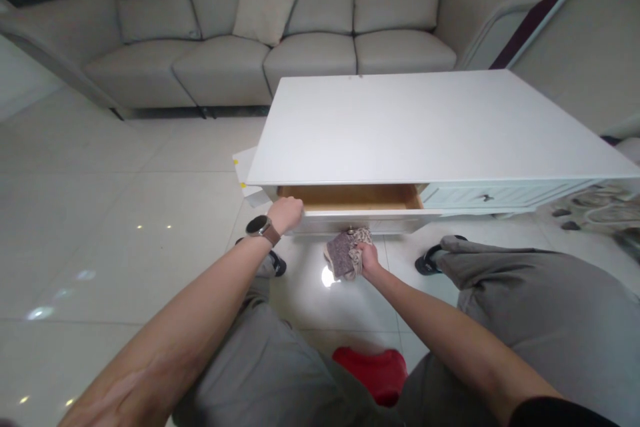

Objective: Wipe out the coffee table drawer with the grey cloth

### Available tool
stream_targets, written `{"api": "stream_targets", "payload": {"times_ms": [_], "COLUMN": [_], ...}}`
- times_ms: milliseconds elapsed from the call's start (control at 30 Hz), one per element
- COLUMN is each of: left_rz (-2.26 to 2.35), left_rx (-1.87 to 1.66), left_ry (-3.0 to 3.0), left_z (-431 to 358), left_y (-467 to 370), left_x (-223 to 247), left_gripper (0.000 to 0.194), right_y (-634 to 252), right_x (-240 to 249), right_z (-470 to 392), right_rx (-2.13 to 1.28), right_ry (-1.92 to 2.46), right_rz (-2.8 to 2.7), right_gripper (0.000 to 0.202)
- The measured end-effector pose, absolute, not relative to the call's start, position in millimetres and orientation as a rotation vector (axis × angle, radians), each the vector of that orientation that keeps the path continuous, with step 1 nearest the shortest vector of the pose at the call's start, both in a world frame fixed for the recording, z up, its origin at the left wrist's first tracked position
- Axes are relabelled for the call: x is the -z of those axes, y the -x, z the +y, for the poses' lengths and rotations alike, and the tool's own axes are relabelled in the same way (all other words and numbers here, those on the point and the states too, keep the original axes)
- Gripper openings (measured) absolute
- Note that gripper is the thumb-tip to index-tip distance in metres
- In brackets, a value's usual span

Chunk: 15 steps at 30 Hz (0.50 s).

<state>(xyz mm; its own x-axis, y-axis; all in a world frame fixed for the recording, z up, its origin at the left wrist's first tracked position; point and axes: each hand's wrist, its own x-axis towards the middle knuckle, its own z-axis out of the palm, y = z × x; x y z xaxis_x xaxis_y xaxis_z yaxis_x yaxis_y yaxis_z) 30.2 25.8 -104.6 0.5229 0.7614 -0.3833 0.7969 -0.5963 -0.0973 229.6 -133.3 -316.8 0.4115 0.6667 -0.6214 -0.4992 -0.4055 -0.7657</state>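
Note:
My left hand (286,213), with a watch on the wrist, is closed over the left end of the front panel of a pulled-out drawer (357,221). Bare wood shows inside the drawer. Just in front of the panel, my right hand (369,259) grips a crumpled brown and beige cloth (343,253). The cloth is up against the drawer front, near its knob, and hangs down above the floor. The drawer belongs to a white coffee table (400,127).
A second drawer (487,196) of the table is closed. Behind stands a grey sofa (310,53) with a cushion (264,10). A red seat (375,373) is beneath me. White pieces with yellow marks (245,163) are at the table's left, and coiled material (605,207) at its right.

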Motion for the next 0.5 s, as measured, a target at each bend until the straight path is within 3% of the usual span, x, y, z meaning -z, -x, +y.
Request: {"api": "stream_targets", "payload": {"times_ms": [167,500], "left_rz": [1.355,1.422], "left_rx": [0.621,0.584], "left_ry": [-2.673,-2.658], "left_z": [25.5,19.0], "left_y": [-34.5,-39.6], "left_x": [106.5,106.7], "left_gripper": [0.036,0.035], "right_y": [-257.8,-240.3], "right_x": [308.1,266.8], "right_z": [-144.3,-147.1], "right_rx": [-0.999,-0.542], "right_ry": [1.724,2.090], "right_rz": [-0.298,-1.418], "right_gripper": [0.030,0.031]}}
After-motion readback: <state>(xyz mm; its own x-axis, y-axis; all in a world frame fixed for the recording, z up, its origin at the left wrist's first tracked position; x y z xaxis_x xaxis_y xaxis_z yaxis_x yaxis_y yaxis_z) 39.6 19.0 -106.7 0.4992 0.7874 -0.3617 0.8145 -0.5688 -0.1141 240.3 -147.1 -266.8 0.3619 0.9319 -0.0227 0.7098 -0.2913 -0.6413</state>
